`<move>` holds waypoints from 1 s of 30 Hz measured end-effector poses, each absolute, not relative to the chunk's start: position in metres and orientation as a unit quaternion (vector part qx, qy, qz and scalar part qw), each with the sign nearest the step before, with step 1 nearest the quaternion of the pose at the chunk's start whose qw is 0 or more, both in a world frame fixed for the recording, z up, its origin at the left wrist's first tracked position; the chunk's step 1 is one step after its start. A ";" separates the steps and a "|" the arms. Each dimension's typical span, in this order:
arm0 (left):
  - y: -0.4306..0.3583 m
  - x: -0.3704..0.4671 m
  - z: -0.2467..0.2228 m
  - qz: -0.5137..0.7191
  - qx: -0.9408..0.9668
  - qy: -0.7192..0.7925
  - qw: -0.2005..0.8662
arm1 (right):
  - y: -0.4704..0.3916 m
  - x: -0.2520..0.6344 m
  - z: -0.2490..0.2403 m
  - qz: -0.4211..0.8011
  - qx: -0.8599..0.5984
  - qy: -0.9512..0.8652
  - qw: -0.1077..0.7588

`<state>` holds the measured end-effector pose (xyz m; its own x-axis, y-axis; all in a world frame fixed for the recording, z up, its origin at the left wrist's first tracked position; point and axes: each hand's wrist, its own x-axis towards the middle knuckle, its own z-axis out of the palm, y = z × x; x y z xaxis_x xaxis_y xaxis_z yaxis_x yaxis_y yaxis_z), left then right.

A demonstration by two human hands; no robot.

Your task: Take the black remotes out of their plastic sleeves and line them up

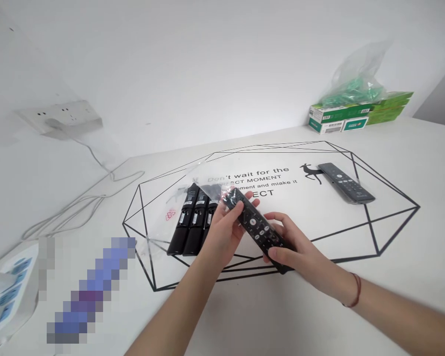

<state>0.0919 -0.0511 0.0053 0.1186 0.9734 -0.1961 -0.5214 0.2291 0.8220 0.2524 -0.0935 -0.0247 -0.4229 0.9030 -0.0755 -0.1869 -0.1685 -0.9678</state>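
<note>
Both hands hold one black remote control (258, 228), its button side up, tilted above the table. My left hand (228, 225) grips its upper end, where a clear plastic bag (203, 173) also touches or hangs; how the bag meets the remote I cannot tell. Around the lower end my right hand (287, 242) is closed, thumb on top. To the left, several black remotes (187, 222) lie side by side, backs up, with battery compartments showing; my left hand and forearm partly cover them. Another remote (344, 183), buttons up and apparently in clear wrap, rests at the right.
Green and white boxes (339, 118) are stacked at the back right under a clear bag with green contents (356, 91). A wall socket (59, 117) feeds a cable (92, 153) along the left. A white power strip (11, 291) and a blurred-out item (92, 291) lie front left.
</note>
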 end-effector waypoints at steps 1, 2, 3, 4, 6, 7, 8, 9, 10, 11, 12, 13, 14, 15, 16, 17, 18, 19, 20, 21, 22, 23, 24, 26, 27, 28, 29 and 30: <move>-0.049 0.090 0.006 0.556 0.289 0.386 0.677 | -0.093 0.253 -0.024 0.687 -0.340 -0.506 0.396; -0.046 0.088 0.007 0.567 0.277 0.394 0.668 | -0.093 0.254 -0.023 0.695 -0.324 -0.512 0.388; -0.044 0.086 0.009 0.576 0.266 0.402 0.660 | -0.093 0.254 -0.023 0.699 -0.310 -0.521 0.380; -0.042 0.084 0.010 0.583 0.256 0.409 0.654 | -0.094 0.254 -0.024 0.696 -0.300 -0.535 0.372; -0.040 0.080 0.012 0.589 0.241 0.414 0.652 | -0.094 0.252 -0.028 0.678 -0.298 -0.566 0.361; -0.040 0.079 0.013 0.590 0.238 0.408 0.655 | -0.093 0.251 -0.031 0.670 -0.303 -0.575 0.359; -0.041 0.079 0.014 0.590 0.238 0.396 0.662 | -0.093 0.250 -0.033 0.664 -0.310 -0.577 0.360; -0.043 0.079 0.015 0.588 0.240 0.381 0.672 | -0.092 0.249 -0.034 0.663 -0.318 -0.572 0.365; -0.045 0.080 0.016 0.582 0.243 0.367 0.684 | -0.091 0.248 -0.035 0.663 -0.328 -0.561 0.372; -0.047 0.080 0.016 0.575 0.245 0.355 0.695 | -0.090 0.248 -0.035 0.663 -0.338 -0.550 0.379; -0.048 0.081 0.017 0.568 0.245 0.348 0.704 | -0.090 0.248 -0.033 0.664 -0.347 -0.539 0.385; -0.049 0.082 0.017 0.563 0.244 0.344 0.710 | -0.089 0.249 -0.031 0.665 -0.355 -0.531 0.387; -0.050 0.082 0.017 0.564 0.240 0.343 0.712 | -0.089 0.250 -0.029 0.664 -0.358 -0.530 0.386; -0.050 0.083 0.017 0.569 0.234 0.341 0.711 | -0.090 0.251 -0.026 0.663 -0.356 -0.538 0.381; -0.049 0.082 0.016 0.577 0.226 0.339 0.708 | -0.090 0.252 -0.024 0.660 -0.348 -0.552 0.373; -0.048 0.082 0.016 0.586 0.216 0.337 0.705 | -0.091 0.253 -0.022 0.656 -0.335 -0.570 0.363; -0.047 0.081 0.015 0.593 0.206 0.336 0.702 | -0.093 0.254 -0.021 0.652 -0.322 -0.589 0.353; -0.045 0.081 0.015 0.598 0.198 0.336 0.700 | -0.094 0.254 -0.021 0.645 -0.311 -0.606 0.346; -0.045 0.080 0.015 0.600 0.193 0.337 0.699 | -0.095 0.254 -0.021 0.639 -0.304 -0.619 0.341; -0.044 0.080 0.015 0.599 0.192 0.340 0.699 | -0.095 0.253 -0.022 0.632 -0.303 -0.628 0.338; -0.045 0.081 0.015 0.595 0.194 0.344 0.700 | -0.096 0.253 -0.024 0.624 -0.307 -0.634 0.338; -0.046 0.082 0.014 0.589 0.197 0.348 0.702 | -0.095 0.252 -0.026 0.616 -0.315 -0.637 0.340; -0.047 0.084 0.013 0.580 0.202 0.354 0.706 | -0.095 0.251 -0.028 0.610 -0.328 -0.635 0.343; -0.051 0.090 0.010 0.555 0.216 0.363 0.716 | -0.093 0.249 -0.032 0.593 -0.363 -0.624 0.356; -0.053 0.093 0.008 0.543 0.225 0.367 0.721 | -0.092 0.249 -0.034 0.580 -0.384 -0.618 0.367; -0.055 0.096 0.005 0.530 0.236 0.371 0.725 | -0.091 0.249 -0.035 0.563 -0.403 -0.614 0.379; -0.057 0.099 0.002 0.519 0.250 0.374 0.727 | -0.090 0.249 -0.035 0.544 -0.422 -0.611 0.390; -0.058 0.101 0.000 0.508 0.264 0.377 0.728 | -0.090 0.249 -0.035 0.526 -0.439 -0.610 0.398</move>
